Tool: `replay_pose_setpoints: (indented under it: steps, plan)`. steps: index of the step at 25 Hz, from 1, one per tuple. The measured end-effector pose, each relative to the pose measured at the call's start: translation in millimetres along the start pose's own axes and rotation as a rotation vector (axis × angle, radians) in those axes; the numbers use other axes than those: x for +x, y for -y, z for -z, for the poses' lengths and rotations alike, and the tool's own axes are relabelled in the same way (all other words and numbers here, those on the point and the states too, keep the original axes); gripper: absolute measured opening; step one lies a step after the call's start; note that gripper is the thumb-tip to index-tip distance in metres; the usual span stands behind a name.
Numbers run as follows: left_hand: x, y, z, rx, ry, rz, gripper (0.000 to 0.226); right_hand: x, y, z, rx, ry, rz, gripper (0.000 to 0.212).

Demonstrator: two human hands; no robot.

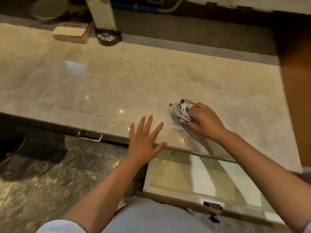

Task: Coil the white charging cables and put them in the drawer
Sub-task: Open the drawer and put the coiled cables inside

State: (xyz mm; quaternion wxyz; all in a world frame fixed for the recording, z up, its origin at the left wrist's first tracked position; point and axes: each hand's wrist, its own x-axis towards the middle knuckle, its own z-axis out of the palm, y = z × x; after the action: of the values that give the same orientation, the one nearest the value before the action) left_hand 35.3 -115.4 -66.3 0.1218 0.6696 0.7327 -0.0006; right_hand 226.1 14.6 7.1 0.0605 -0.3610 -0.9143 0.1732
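A bundle of coiled white charging cables (180, 109) with USB plugs sticking out lies on the beige marble tabletop (104, 84), right of centre. My right hand (204, 121) is closed on the bundle's right side, with its fingers wrapped around the coils. My left hand (145, 140) hovers flat with spread fingers over the table's front edge, holding nothing. Below that edge a drawer (170, 180) stands pulled open toward me, its pale inside showing a few flat light sheets.
A second drawer with a metal handle (90, 136) is shut at the left under the tabletop. At the far left of the table sit a white box (69, 34) and a round black device (108, 37). A brown panel (296, 91) bounds the right side.
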Motion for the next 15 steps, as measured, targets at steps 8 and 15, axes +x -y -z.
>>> replay_pose_setpoints:
  steps: [8,15]
  plan:
    - [-0.7,1.7,1.2,-0.009,-0.003,-0.056,0.069,-101.0,43.2,-11.0,0.103,-0.068,-0.444,0.011]
    - [2.2,-0.1,0.9,0.036,0.050,-0.039,0.069,-155.1,87.8,-33.7,0.399,-0.010,-0.483,0.039]
